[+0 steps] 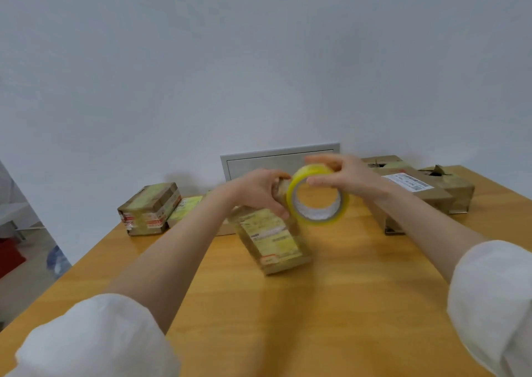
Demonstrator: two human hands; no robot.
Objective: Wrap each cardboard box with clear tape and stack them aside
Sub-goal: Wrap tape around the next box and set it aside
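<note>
A small cardboard box [273,241] with a yellowish label stands tilted on the wooden table [288,319], its near end down. My left hand [259,192] grips the box's raised far end. My right hand [345,178] holds a roll of clear yellowish tape [339,215] by its rim, right beside the box's top end. Two taped boxes sit at the far left: a brown one [148,208] and a flatter one [184,211] next to it.
A larger cardboard parcel [431,198] with a white shipping label lies at the far right, under my right forearm. A grey panel [259,160] is set in the wall behind the table. The table's left edge drops to the floor.
</note>
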